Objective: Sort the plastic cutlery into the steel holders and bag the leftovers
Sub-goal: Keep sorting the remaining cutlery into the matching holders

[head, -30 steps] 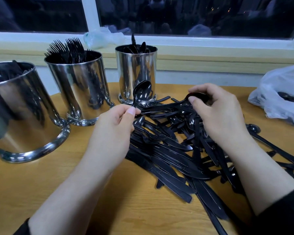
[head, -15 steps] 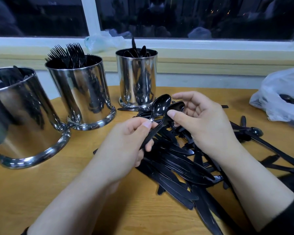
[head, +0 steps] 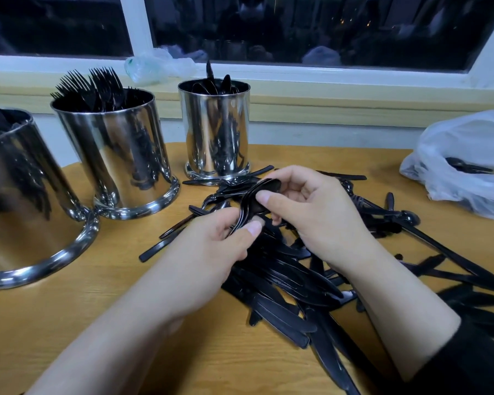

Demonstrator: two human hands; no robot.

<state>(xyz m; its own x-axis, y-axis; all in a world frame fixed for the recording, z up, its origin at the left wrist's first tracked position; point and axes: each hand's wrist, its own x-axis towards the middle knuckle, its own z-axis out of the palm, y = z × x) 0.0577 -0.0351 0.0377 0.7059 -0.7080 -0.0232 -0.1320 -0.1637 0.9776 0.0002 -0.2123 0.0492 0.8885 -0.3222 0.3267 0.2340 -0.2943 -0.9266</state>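
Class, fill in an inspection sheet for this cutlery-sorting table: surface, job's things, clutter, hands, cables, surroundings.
Surface: wooden table, yellowish.
Job's things: three steel holders; the left holder has dark contents I cannot identify, the middle holder has forks, the right holder seems to hold spoons. A pile of black cutlery lies loose. A white bag at the right has cutlery inside.
Clutter: crumpled clear plastic on the sill.
Hands: left hand and right hand together hold stacked spoons.
Cables: nothing seen.
Surroundings: dark window, white frame.
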